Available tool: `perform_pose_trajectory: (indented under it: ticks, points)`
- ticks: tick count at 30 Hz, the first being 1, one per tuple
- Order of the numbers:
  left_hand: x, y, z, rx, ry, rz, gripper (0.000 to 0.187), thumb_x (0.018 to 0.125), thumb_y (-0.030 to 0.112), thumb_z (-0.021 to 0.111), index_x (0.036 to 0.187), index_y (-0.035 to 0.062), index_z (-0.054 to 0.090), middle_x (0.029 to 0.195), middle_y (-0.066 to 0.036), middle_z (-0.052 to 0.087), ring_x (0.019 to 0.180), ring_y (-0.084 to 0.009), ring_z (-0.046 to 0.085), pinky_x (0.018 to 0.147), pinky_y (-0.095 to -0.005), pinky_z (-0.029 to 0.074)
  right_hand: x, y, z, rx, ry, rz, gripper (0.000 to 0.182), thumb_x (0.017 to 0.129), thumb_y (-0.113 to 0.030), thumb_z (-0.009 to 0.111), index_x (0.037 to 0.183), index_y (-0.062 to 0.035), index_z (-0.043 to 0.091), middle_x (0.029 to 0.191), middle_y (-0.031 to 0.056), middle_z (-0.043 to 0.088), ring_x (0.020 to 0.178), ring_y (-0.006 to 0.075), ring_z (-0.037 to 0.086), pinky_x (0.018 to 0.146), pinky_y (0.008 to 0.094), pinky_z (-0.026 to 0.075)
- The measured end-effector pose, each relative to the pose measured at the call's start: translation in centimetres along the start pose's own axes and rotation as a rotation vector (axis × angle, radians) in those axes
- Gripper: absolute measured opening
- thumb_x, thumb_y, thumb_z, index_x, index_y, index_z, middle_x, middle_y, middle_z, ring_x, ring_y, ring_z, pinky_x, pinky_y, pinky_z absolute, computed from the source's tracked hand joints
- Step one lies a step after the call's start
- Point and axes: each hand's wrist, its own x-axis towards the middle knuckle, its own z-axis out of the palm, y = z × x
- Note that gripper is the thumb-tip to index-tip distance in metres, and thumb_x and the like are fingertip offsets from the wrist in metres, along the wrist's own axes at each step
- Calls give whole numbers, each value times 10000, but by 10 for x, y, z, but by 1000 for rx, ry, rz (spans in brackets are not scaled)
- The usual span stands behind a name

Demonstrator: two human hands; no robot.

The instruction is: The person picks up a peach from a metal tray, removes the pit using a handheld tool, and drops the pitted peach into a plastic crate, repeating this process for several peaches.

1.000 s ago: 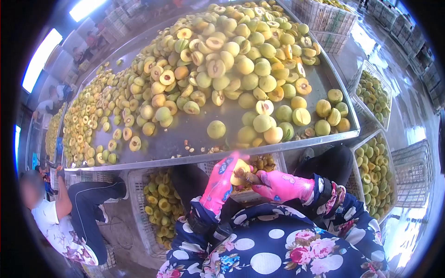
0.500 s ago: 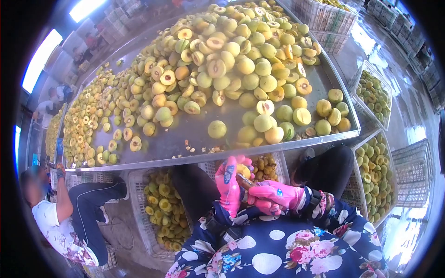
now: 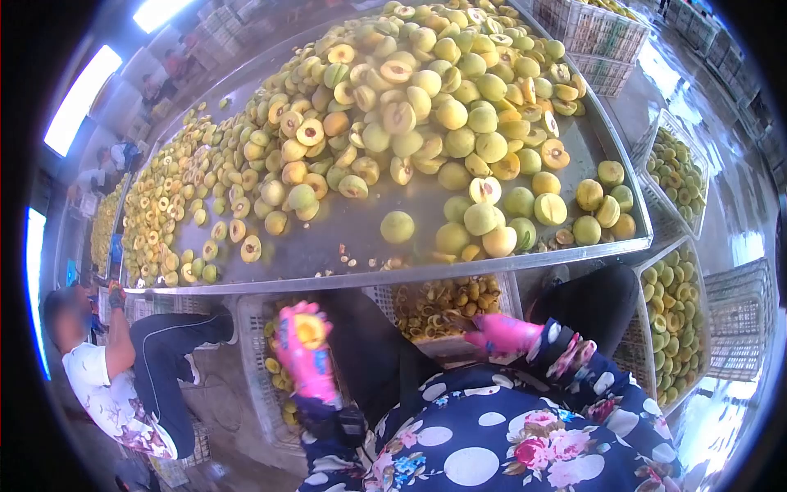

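Observation:
My left hand (image 3: 307, 357), in a pink glove, is over the crate (image 3: 261, 394) at the lower left, its fingers round a yellow-orange fruit half (image 3: 311, 330). My right hand (image 3: 502, 334), gloved in pink too, is closed beside the crate of brown pieces (image 3: 447, 305). A small dark tool seems to stick out from its fingers, blurred. Halved green and yellow fruits (image 3: 398, 227) are piled on the metal table (image 3: 352, 217) in front of me.
Two crates of fruit (image 3: 674, 324) (image 3: 676, 168) stand at the right, near an empty crate (image 3: 742, 320). Stacked crates (image 3: 602, 41) are behind the table. A person in a white shirt (image 3: 102, 385) sits at the left.
My left hand has moved left, away from my right hand, to above the left crate with the fruit half. My right hand has lowered slightly and turned. The view has shifted a little.

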Motion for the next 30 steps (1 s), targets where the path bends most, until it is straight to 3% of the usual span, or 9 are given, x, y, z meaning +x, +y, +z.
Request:
perform_pose_trajectory:
  ticks: [1, 3, 9, 11, 16, 19, 20, 24, 30]
  points:
    - [19, 4, -29, 246, 32, 133, 333, 907, 298, 547, 1017, -11, 605, 908, -108, 639, 771, -190, 621, 648, -303, 518, 10, 27, 4, -401, 68, -180, 362, 902, -321, 483, 957, 33, 535, 820, 198, 615, 635, 296, 614, 584, 386, 494]
    - [46, 9, -78, 1474, 97, 740, 319, 859, 222, 625, 1076, -11, 603, 958, -141, 632, 825, -189, 621, 716, -273, 484, 23, 41, 18, -317, 269, -226, 358, 817, -311, 571, 892, 39, 561, 741, 199, 627, 677, 353, 627, 600, 429, 481]
    - [44, 10, 69, 972, -388, 503, 434, 793, 217, 670, 1150, -3, 559, 1058, -221, 583, 967, -347, 585, 863, -424, 452, 37, 68, 2, -491, -203, -72, 366, 848, -344, 501, 1023, -28, 566, 829, 200, 622, 788, 352, 609, 673, 433, 451]
    - [54, -9, 116, 1200, -524, 797, 444, 799, 207, 684, 1179, 22, 548, 1103, -191, 577, 1005, -283, 587, 827, -359, 469, 32, 65, 2, -411, -12, -144, 329, 851, -290, 502, 975, 11, 547, 770, 179, 617, 688, 343, 606, 609, 425, 452]
    - [62, -46, 188, 1753, -594, 585, 451, 803, 245, 676, 1176, 24, 551, 1110, -189, 580, 1003, -280, 582, 832, -370, 470, -2, 17, -12, -85, 46, 26, 311, 880, -274, 507, 957, 27, 509, 684, 157, 598, 559, 283, 592, 512, 380, 444]
    - [81, -50, 166, 904, -847, 163, 484, 795, 260, 660, 1198, 24, 536, 1119, -175, 582, 1018, -301, 569, 868, -417, 461, -12, 14, -15, 68, 75, 4, 316, 907, -300, 503, 967, 10, 493, 652, 109, 564, 531, 218, 564, 494, 335, 433]
    - [81, -48, 154, 360, -900, -323, 532, 827, 298, 600, 1256, 10, 472, 1204, -198, 528, 1096, -339, 524, 921, -467, 436, -19, 10, -16, 142, 63, -67, 306, 913, -304, 503, 985, -7, 483, 667, 78, 556, 534, 179, 550, 491, 299, 432]
    - [34, -19, 130, -288, -974, -550, 524, 906, 280, 462, 1302, -53, 377, 1297, -228, 442, 1140, -368, 491, 957, -507, 412, -50, -32, -20, 426, 32, -242, 293, 917, -300, 521, 985, -21, 463, 677, 21, 532, 524, 94, 505, 483, 241, 417]
    - [-9, -21, 117, -458, -789, -627, 480, 957, 324, 379, 1296, -15, 382, 1263, -231, 468, 1101, -376, 509, 923, -494, 437, -59, -68, -13, 437, 165, -383, 286, 901, -253, 560, 1038, -16, 478, 676, 17, 538, 518, 80, 488, 488, 239, 408]
